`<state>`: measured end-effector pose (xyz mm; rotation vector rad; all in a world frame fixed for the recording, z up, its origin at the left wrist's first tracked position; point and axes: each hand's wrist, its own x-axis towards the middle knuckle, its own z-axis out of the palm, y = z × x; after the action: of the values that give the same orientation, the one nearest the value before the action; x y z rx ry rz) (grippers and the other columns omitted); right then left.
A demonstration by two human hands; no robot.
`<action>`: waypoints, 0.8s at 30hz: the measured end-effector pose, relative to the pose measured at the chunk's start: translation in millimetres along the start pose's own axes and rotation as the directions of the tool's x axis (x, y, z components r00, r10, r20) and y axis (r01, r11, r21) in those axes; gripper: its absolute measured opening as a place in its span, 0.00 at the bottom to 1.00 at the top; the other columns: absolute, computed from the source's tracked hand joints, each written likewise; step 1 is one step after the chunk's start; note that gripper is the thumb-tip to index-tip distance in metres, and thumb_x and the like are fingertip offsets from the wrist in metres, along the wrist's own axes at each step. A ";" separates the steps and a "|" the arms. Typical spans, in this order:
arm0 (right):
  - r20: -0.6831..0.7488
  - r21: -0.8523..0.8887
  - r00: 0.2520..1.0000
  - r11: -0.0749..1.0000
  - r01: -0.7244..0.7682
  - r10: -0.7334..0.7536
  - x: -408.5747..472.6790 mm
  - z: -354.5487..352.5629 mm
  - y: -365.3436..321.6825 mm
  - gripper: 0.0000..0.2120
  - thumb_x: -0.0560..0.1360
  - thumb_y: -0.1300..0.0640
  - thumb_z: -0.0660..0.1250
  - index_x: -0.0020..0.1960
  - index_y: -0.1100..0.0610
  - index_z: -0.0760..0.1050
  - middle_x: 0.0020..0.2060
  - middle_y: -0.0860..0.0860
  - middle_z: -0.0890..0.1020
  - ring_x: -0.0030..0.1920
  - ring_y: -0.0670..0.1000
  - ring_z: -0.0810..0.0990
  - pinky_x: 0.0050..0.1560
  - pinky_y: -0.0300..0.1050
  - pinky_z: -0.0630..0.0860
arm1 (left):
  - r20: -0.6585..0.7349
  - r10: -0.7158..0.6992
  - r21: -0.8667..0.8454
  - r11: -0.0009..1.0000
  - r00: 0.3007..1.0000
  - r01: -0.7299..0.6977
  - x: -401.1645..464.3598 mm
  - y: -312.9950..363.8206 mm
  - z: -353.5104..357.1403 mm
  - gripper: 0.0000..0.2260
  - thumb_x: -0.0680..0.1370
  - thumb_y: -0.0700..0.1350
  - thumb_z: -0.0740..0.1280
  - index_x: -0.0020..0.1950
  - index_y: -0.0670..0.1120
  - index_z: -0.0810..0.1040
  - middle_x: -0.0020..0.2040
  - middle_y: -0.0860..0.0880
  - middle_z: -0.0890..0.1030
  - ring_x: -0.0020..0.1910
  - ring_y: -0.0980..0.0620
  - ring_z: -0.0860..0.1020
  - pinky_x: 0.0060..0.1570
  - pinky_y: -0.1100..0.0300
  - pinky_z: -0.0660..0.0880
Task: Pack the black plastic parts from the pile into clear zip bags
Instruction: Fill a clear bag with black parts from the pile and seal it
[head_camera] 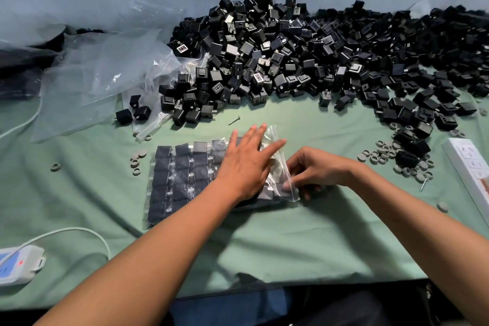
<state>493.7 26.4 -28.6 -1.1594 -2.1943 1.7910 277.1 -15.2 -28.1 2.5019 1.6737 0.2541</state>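
A clear zip bag (pixel 182 180) lies flat on the green cloth, filled with rows of black plastic parts. My left hand (pixel 246 164) presses flat on the bag's right half with straight fingers. My right hand (pixel 315 169) pinches the bag's open right edge near its lower corner. A large pile of black plastic parts (pixel 304 55) spreads across the back of the table, from the middle to the far right.
Empty clear bags (pixel 100 74) lie crumpled at the back left. Grey rings (pixel 383 152) are scattered at the right, and a few sit left of the bag. A white power strip (pixel 471 167) lies at the right edge. A white device with a cable (pixel 18 264) sits at the front left. A screw (pixel 234 120) lies behind the bag.
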 end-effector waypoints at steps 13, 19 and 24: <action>-0.008 0.066 1.000 0.998 0.020 -0.019 -8.1 -3.8 0.3 0.07 0.78 0.57 0.73 0.50 0.61 0.84 0.29 0.51 0.82 0.25 0.46 0.77 0.23 0.35 0.65 | -0.074 0.215 0.024 0.977 0.974 -0.214 22.5 5.5 -18.3 0.04 0.79 0.46 0.70 0.45 0.48 0.81 0.71 0.47 0.75 0.72 0.47 0.69 0.59 0.51 0.72; -0.050 0.037 0.999 0.999 0.004 -0.002 -4.3 -3.2 4.1 0.06 0.75 0.55 0.77 0.47 0.58 0.85 0.33 0.56 0.82 0.27 0.51 0.77 0.26 0.40 0.65 | -0.171 0.144 -0.038 0.988 0.975 -0.153 13.8 9.1 -13.6 0.03 0.78 0.44 0.70 0.45 0.47 0.82 0.67 0.46 0.77 0.68 0.46 0.71 0.56 0.50 0.73; -0.132 0.125 0.991 0.992 0.015 0.001 -5.6 -7.4 10.5 0.04 0.77 0.58 0.75 0.47 0.60 0.84 0.33 0.56 0.83 0.27 0.50 0.76 0.24 0.37 0.65 | -0.194 0.026 -0.080 0.996 0.981 -0.042 6.3 11.4 -7.6 0.13 0.79 0.47 0.71 0.64 0.50 0.78 0.73 0.46 0.72 0.73 0.46 0.67 0.66 0.47 0.72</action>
<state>506.5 29.4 -33.2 -1.2039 -1.9807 1.7663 288.2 -13.7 -18.1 2.5153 1.6492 0.5752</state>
